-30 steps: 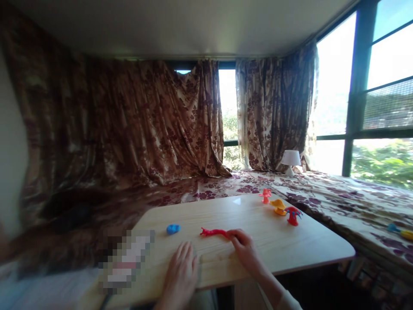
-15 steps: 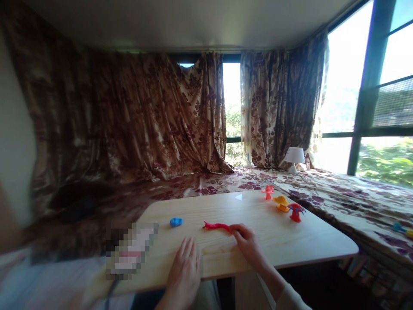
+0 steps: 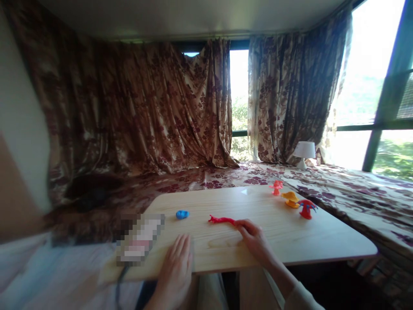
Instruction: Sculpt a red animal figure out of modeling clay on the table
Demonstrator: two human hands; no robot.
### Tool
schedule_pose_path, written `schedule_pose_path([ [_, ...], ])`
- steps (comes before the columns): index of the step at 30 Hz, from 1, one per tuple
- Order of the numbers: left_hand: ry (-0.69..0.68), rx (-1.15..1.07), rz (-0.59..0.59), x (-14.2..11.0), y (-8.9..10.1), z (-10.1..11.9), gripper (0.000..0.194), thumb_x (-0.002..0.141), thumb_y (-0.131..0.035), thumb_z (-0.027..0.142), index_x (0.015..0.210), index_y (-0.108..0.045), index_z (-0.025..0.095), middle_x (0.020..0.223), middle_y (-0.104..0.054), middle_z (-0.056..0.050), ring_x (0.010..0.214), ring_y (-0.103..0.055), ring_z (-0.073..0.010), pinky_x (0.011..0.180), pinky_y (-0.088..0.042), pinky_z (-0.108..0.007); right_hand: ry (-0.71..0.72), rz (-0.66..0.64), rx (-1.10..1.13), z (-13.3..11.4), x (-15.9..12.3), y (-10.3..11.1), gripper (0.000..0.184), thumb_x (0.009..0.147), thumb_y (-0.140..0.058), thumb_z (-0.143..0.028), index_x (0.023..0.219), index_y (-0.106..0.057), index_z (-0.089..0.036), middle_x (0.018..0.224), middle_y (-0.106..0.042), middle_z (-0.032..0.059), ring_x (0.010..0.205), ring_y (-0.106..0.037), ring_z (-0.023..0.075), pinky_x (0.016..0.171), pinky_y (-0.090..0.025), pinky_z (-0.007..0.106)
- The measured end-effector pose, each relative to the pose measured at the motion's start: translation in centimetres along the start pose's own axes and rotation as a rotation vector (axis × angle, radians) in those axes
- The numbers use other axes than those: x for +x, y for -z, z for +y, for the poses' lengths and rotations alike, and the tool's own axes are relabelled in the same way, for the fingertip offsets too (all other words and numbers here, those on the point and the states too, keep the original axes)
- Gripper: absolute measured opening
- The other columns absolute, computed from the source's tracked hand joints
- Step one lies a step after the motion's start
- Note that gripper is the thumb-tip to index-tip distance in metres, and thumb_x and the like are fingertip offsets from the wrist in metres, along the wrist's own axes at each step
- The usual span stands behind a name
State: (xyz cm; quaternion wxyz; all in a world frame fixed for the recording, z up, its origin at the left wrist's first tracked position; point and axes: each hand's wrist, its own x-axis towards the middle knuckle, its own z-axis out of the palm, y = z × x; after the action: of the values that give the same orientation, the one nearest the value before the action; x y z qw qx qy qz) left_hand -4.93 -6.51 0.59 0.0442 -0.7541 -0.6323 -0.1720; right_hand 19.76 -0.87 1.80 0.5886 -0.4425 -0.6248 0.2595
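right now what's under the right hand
The right hand has one end of a thin red piece in its grip; the rest reaches out over the pale tabletop. The gripped tip and anything beneath the hand are covered.

No legible lettering, numbers or signs. Pixelated object (image 3: 140,240) left of the left hand's (image 3: 176,268) fingers (image 3: 183,246): surface unreadable.
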Motion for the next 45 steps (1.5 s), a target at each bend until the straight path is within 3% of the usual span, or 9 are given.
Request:
schedule_pose_path([
  [6,-0.067,-0.086,-0.101,3.3,0.5,3.7,0.055,0.086,-0.027,0.033,0.131,-0.04,0.004,0.139,-0.038,-0.015,0.132,-0.026,-0.0236,0.109,-0.022,-0.04,0.014,-0.003,-0.004,0.4,0.1,0.1,0.022,0.073,-0.054,-0.033,0.071,-0.069,-0.017,0.072,-0.068,0.0059,0.072,-0.061,0.0218,0.067,-0.046,0.031],
  [10,-0.004,-0.089,-0.199,6.5,1.3,2.5,0.055,0.085,-0.026,0.032,0.132,-0.038,0.006,0.139,-0.039,-0.013,0.13,-0.032,-0.0219,0.108,-0.023,-0.038,0.016,-0.018,0.015,1.0,0.2,0.0,0.023,0.073,-0.054,-0.034,0.073,-0.069,-0.016,0.073,-0.068,0.0067,0.072,-0.061,0.0223,0.068,-0.046,0.031],
  [15,0.086,-0.01,-0.139,4.0,1.3,-0.4,0.055,0.086,-0.019,0.031,0.132,-0.04,0.008,0.139,-0.039,-0.01,0.131,-0.03,-0.0227,0.108,-0.022,-0.044,0.015,0.006,0.032,1.0,0.1,-0.2,0.022,0.073,-0.054,-0.033,0.071,-0.069,-0.017,0.071,-0.068,0.006,0.071,-0.06,0.0218,0.066,-0.046,0.03],
  [20,-0.033,0.018,-0.161,0.6,0.2,1.2,0.055,0.085,-0.022,0.031,0.134,-0.035,0.01,0.143,-0.029,-0.008,0.132,-0.025,-0.0223,0.108,-0.024,-0.042,0.024,0.015,0.032,0.6,0.0,-0.2,0.021,0.073,-0.055,-0.031,0.069,-0.069,-0.017,0.069,-0.066,0.0052,0.068,-0.059,0.0205,0.063,-0.046,0.029],
  [25,-0.002,-0.02,-0.191,3.6,0.8,3.7,0.058,0.086,-0.021,0.037,0.133,-0.038,0.006,0.14,-0.035,-0.011,0.13,-0.03,-0.0227,0.107,-0.024,-0.041,0.024,0.011,0.017,0.8,0.1,-0.2,0.021,0.075,-0.054,-0.031,0.071,-0.068,-0.017,0.069,-0.066,0.005,0.068,-0.059,0.0206,0.063,-0.046,0.029],
  [30,0.07,-0.012,-0.191,7.2,1.2,2.6,0.056,0.085,-0.024,0.034,0.132,-0.039,0.007,0.139,-0.038,-0.012,0.13,-0.032,-0.0218,0.107,-0.023,-0.039,0.032,0.028,0.016,0.8,0.1,-0.3,0.021,0.075,-0.053,-0.03,0.069,-0.068,-0.017,0.068,-0.066,0.0045,0.067,-0.059,0.0198,0.062,-0.045,0.028],
  [37,-0.023,0.044,-0.051,1.9,-0.1,-1.3,0.052,0.086,-0.022,0.029,0.131,-0.042,0.012,0.136,-0.043,-0.007,0.126,-0.038,-0.0207,0.104,-0.032,-0.038,0.032,0.031,-0.017,-0.2,-0.2,-0.3,0.022,0.075,-0.05,-0.026,0.07,-0.069,-0.017,0.069,-0.065,0.0045,0.068,-0.059,0.0192,0.062,-0.044,0.027],
  [41,-0.207,-0.019,-0.009,1.0,-0.9,0.6,0.047,0.084,-0.033,0.033,0.124,-0.052,0.018,0.134,-0.045,-0.006,0.125,-0.04,-0.0243,0.101,-0.036,-0.04,0.041,0.049,-0.028,0.0,-0.1,-0.3,0.02,0.074,-0.05,-0.021,0.068,-0.069,-0.018,0.068,-0.065,0.0038,0.067,-0.058,0.0181,0.062,-0.044,0.026],
  [45,-0.031,0.014,-0.05,4.1,-0.4,3.2,0.05,0.084,-0.03,0.033,0.126,-0.049,0.013,0.132,-0.048,-0.009,0.125,-0.04,-0.0228,0.103,-0.031,-0.039,0.045,0.052,-0.03,0.3,0.0,-0.3,0.02,0.074,-0.05,-0.022,0.068,-0.069,-0.018,0.068,-0.065,0.0037,0.066,-0.059,0.0182,0.061,-0.044,0.026],
])
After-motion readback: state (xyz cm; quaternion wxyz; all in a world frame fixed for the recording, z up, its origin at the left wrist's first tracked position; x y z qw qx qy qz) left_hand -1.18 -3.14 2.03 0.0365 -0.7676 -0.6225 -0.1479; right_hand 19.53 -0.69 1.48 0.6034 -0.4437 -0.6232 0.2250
